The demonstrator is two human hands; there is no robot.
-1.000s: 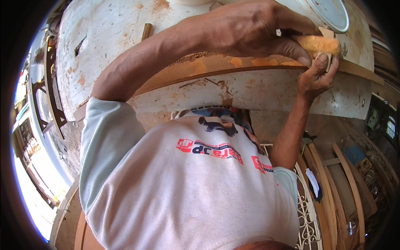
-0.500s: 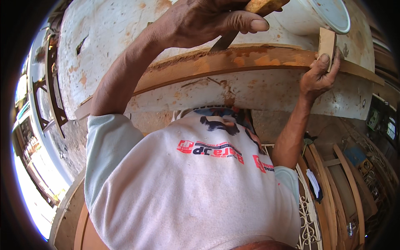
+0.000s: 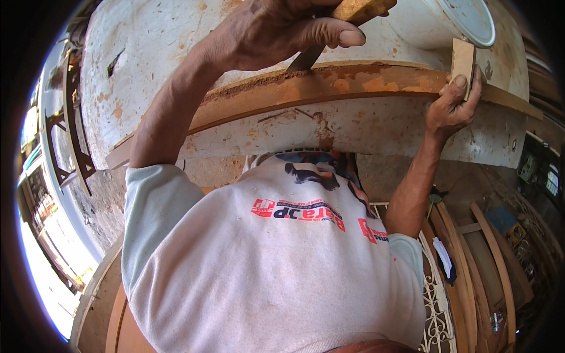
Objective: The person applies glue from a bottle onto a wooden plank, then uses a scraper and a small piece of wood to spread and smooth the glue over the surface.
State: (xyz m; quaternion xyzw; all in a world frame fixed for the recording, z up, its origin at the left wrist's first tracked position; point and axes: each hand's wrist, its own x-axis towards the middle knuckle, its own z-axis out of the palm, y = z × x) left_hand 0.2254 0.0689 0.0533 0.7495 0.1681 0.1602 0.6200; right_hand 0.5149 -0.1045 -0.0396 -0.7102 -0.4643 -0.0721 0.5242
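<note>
Two hands show in my feed: the left hand (image 3: 271,30), upper centre, has its fingers gripping a wooden-handled tool (image 3: 360,10), blade (image 3: 307,57) at the far edge of the plank (image 3: 329,88), while the right hand (image 3: 453,107), upper right, pinches a small flat block (image 3: 464,62), and I'd favour a shallow angle and even pressure.

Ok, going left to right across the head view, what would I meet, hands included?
Dark wooden frame → left hand, holding a flat-bladed tool → right hand, holding a small wooden block.
</note>
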